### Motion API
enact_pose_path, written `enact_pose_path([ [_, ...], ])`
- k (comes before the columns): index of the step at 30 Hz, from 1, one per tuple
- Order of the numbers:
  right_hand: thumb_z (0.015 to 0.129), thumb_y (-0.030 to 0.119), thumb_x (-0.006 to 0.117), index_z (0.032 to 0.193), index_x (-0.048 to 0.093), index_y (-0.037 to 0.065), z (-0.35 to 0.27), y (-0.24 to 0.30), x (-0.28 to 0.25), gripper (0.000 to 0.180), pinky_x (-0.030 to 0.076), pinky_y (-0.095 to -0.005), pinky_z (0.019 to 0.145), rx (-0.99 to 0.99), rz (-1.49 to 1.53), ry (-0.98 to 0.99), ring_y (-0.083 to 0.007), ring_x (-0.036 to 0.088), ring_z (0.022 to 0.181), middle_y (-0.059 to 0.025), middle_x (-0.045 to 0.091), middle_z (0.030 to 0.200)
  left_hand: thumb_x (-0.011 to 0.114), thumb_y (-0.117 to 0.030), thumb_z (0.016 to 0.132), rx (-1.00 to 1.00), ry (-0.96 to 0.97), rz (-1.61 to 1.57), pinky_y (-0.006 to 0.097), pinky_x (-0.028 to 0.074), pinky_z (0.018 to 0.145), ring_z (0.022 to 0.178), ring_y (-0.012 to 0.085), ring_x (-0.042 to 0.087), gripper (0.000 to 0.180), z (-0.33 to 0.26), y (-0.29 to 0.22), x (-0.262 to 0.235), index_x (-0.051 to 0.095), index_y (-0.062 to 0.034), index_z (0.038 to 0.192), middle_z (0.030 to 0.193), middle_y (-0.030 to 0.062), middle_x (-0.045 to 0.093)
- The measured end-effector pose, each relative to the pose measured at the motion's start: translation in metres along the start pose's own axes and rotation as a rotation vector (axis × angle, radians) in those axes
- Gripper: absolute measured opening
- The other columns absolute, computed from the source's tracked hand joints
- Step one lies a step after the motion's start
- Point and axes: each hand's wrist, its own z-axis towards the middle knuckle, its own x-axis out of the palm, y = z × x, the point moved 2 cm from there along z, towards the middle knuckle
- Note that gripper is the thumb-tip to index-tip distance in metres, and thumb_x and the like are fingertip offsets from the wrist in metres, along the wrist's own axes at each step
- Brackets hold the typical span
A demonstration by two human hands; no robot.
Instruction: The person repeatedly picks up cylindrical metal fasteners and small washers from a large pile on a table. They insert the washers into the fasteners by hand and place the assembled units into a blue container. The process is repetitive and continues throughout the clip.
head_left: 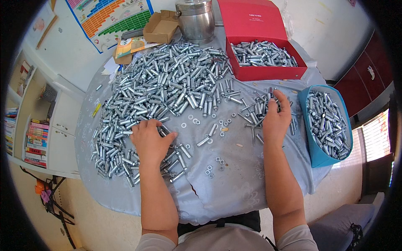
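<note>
hands of a person seated at a round tabletop (234,184) draped in a pale grey-blue cloth, seen from above. left hand (148,142) rests palm down, fingers (144,124) spread and slightly curled, on the near edge of a huge heap of silver expansion bolts (167,88) that covers most of the left and middle of the cloth; whether it grips any bolt underneath cannot be told. right hand (275,119) lies over a small loose cluster of thinner bolts (257,111) on the right, fingers bent down onto them, seemingly gathering a few, though an actual hold is hidden. between the hands, loose nuts and washers (213,161) are scattered on bare cloth, along with a single bolt (204,141). as a judgement, the sorting looks well begun but far from finished: two containers already hold bolts while the main heap remains large. red cardboard box (268,71) with its lid standing open, at the far right, has a layer of bolts across its bottom. blue bag-like bin (314,154) at the right edge is well filled with bolts. empty small brown carton (161,27) and a lidded steel pot (196,19) stand at the far side, beside a colourful chart (111,19) on the wall.
</note>
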Motion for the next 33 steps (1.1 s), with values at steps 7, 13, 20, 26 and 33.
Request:
enact_pose_path([
  [7, 0.084, 0.003, 0.057, 0.105, 0.062, -0.001, -0.01, 0.018, 0.003, 0.022, 0.038, -0.0365, 0.099, -0.115, -0.047, -0.022, -0.0282, 0.054, 0.109, -0.0145, 0.059, 0.111, 0.076, -0.031, 0.071, 0.136, -0.092, -0.074, 0.043, 0.041, 0.086, 0.096, 0.0325, 0.055, 0.032, 0.001, 0.006, 0.01, 0.071, -0.0078, 0.093, 0.096, 0.0103, 0.068],
  [13, 0.089, 0.007, 0.058, 0.104, 0.062, 0.001, -0.018, 0.022, 0.01, 0.017, 0.044, -0.0318, 0.083, -0.071, 0.122, 0.152, -0.0202, 0.057, 0.088, -0.0095, 0.061, 0.097, 0.065, -0.023, 0.089, -0.03, -0.1, -0.571, 0.033, 0.047, 0.063, 0.065, 0.0194, 0.059, 0.023, 0.004, 0.004, 0.008, 0.072, -0.003, 0.097, 0.085, 0.0074, 0.069],
  [20, 0.099, 0.029, 0.051, 0.093, 0.065, 0.002, -0.055, 0.037, 0.031, 0.031, 0.041, -0.0243, 0.06, 0.294, 0.313, 0.888, -0.0083, 0.05, 0.064, -0.0006, 0.06, 0.072, 0.059, -0.008, 0.091, -0.024, 0.41, -1.502, 0.025, 0.052, 0.064, 0.071, 0.0111, 0.06, 0.022, -0.012, -0.037, 0.019, 0.066, 0.003, 0.109, 0.089, 0.0102, 0.069],
  [26, 0.099, 0.034, 0.051, 0.08, 0.061, 0.002, -0.062, 0.046, 0.034, 0.039, 0.038, -0.0247, 0.057, 0.352, 0.317, 0.977, -0.0077, 0.046, 0.062, 0.0004, 0.054, 0.066, 0.058, -0.003, 0.09, 0.083, 0.516, -1.433, 0.022, 0.049, 0.066, 0.072, 0.009, 0.06, 0.023, -0.018, -0.044, 0.029, 0.066, 0.0002, 0.111, 0.086, 0.0035, 0.066],
  [33, 0.097, 0.029, 0.054, 0.089, 0.061, 0.002, -0.061, 0.04, 0.033, 0.029, 0.038, -0.0218, 0.056, 0.396, 0.399, 0.995, -0.0049, 0.046, 0.062, 0.0021, 0.054, 0.071, 0.061, -0.007, 0.09, 0.029, 0.486, -1.475, 0.027, 0.054, 0.066, 0.069, 0.0127, 0.062, 0.021, -0.019, -0.048, 0.034, 0.067, 0.0041, 0.107, 0.085, 0.0097, 0.069],
])
